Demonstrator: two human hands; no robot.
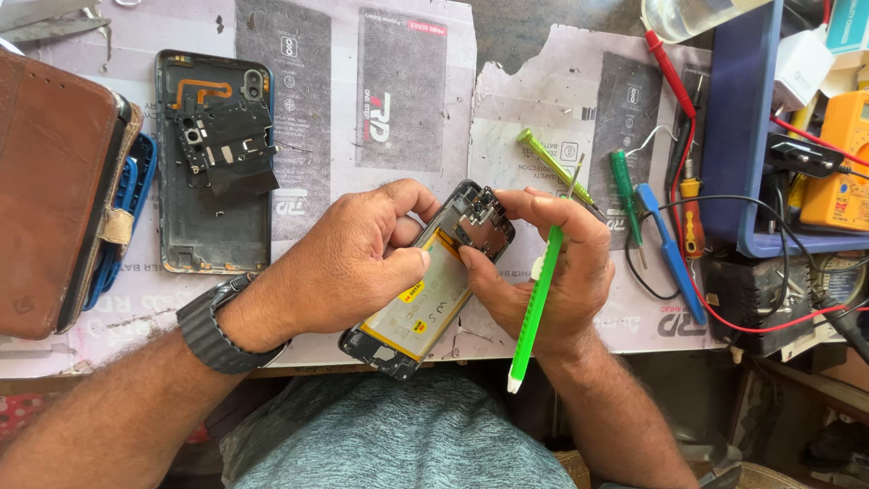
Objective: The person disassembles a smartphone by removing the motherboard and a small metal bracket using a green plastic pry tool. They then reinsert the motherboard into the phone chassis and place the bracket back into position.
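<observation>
An opened phone lies tilted at the bench's front edge, its yellow-edged battery and dark circuit board exposed. My left hand, with a dark watch on the wrist, grips the phone's left side, thumb on the battery. My right hand holds the phone's upper right end, thumb on the board, and also holds a green plastic pry tool that points down toward me.
The phone's removed back cover with a black plate lies at left beside a brown wallet case. Green screwdrivers, a blue tool, red and black probe leads, a blue tray and an orange multimeter crowd the right.
</observation>
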